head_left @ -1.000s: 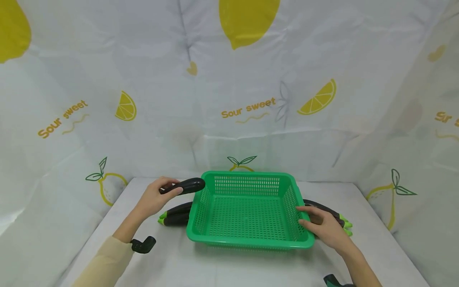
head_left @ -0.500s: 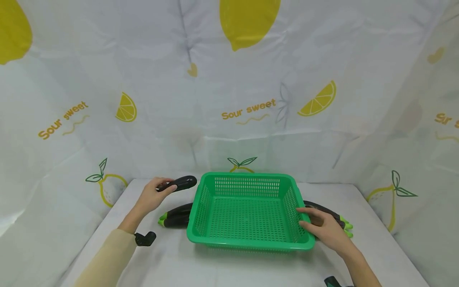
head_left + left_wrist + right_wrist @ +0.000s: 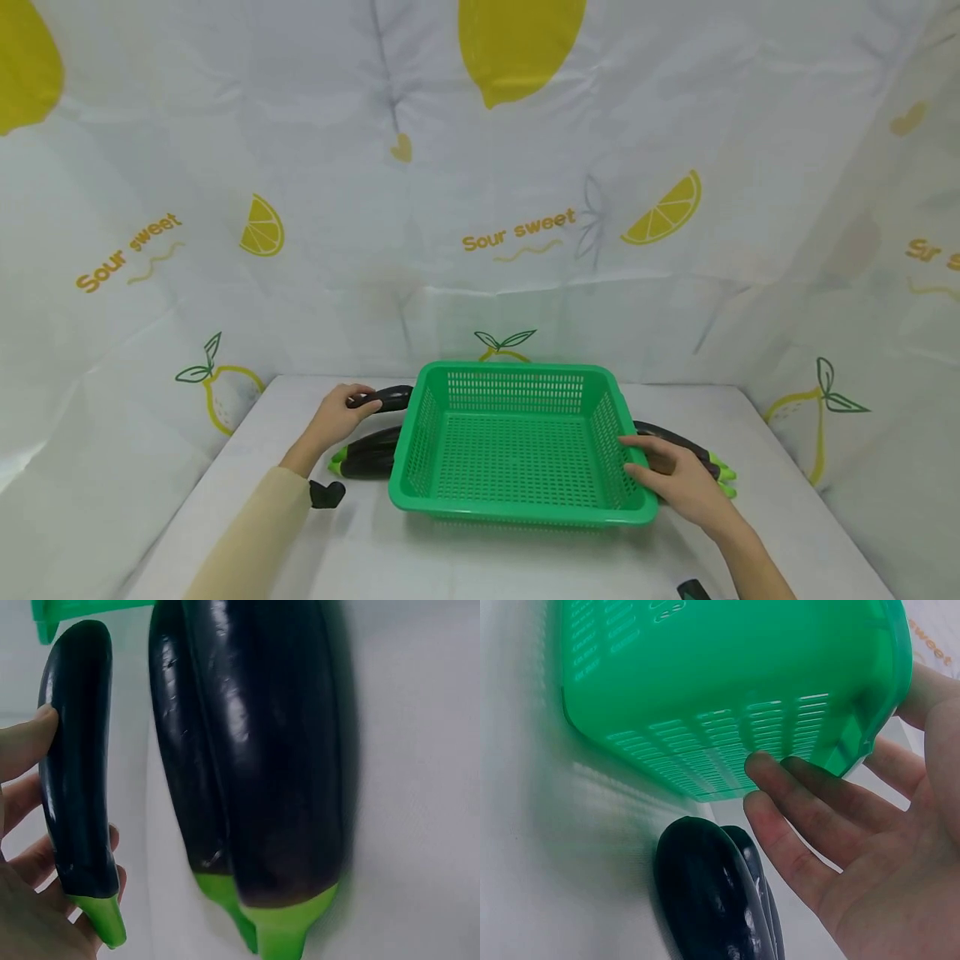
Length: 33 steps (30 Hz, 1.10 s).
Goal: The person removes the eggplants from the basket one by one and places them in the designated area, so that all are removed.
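In my left hand [image 3: 337, 414] is a dark purple eggplant [image 3: 79, 765], gripped between thumb and fingers, its green stem towards the palm. Its far end points at the left side of a green plastic basket [image 3: 517, 514]. Two more eggplants [image 3: 270, 757] lie side by side nearer me, their tips hidden by the basket. My right hand [image 3: 686, 483] holds the basket's right rim, some fingers over the edge and others along the outer slotted wall [image 3: 705, 742]. Beneath that hand, several eggplants [image 3: 675, 437] lie beside the basket, partly covered.
The basket's slotted floor [image 3: 517, 458] shows bare. Everything rests on a white-covered table [image 3: 420, 567], with a lemon-print sheet [image 3: 337, 275] hanging behind and at both sides. Black wrist-worn pieces [image 3: 327, 494] show at both wrists.
My left hand has drawn the eggplant left, away from the basket's rim, then lowered it towards the table behind the other two. My right hand and the basket have stayed put.
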Motion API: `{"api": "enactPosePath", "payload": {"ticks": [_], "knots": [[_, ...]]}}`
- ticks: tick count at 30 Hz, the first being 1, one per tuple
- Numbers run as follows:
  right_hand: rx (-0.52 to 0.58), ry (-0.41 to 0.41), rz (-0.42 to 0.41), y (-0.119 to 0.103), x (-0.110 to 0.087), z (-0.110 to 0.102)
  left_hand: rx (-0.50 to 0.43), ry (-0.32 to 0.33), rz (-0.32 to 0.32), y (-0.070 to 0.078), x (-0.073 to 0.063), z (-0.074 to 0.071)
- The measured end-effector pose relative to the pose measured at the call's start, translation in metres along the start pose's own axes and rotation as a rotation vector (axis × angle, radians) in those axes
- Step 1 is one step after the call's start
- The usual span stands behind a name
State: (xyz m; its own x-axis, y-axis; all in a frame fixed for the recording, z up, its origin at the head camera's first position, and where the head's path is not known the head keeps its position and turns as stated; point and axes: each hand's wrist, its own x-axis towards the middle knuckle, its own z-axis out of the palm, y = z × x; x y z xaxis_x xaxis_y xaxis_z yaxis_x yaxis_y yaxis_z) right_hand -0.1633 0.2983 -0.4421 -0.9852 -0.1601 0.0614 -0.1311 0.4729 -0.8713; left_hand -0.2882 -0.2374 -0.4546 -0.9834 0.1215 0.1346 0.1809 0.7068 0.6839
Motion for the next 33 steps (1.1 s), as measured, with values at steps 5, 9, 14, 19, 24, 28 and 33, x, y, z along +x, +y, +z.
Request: {"api": "enactPosePath", "payload": {"ticks": [5, 9, 14, 19, 24, 28, 33], "knots": [[0.008, 0.003, 0.002, 0.0, -0.001, 0.001, 0.016, -0.041, -0.011, 0.0, 0.001, 0.011], [0.007, 0.0, 0.0, 0.0, -0.001, 0.001, 0.034, -0.079, -0.02, -0.001, 0.0, 0.017], [0.005, 0.001, -0.006, 0.001, -0.001, 0.0, 0.079, -0.138, -0.049, -0.002, 0.002, 0.021], [0.015, -0.007, -0.002, 0.002, -0.002, -0.001, 0.096, -0.172, -0.075, 0.002, 0.002, 0.022], [-0.006, -0.026, -0.032, 0.003, -0.002, -0.004, 0.1, -0.163, -0.046, 0.004, 0.002, 0.022], [-0.032, -0.016, -0.062, 0.003, -0.004, -0.008, 0.126, -0.143, 0.03, 0.007, -0.001, 0.018], [-0.159, 0.07, -0.059, -0.001, -0.01, -0.015, 0.196, -0.073, 0.115, 0.019, -0.018, 0.008]]}}
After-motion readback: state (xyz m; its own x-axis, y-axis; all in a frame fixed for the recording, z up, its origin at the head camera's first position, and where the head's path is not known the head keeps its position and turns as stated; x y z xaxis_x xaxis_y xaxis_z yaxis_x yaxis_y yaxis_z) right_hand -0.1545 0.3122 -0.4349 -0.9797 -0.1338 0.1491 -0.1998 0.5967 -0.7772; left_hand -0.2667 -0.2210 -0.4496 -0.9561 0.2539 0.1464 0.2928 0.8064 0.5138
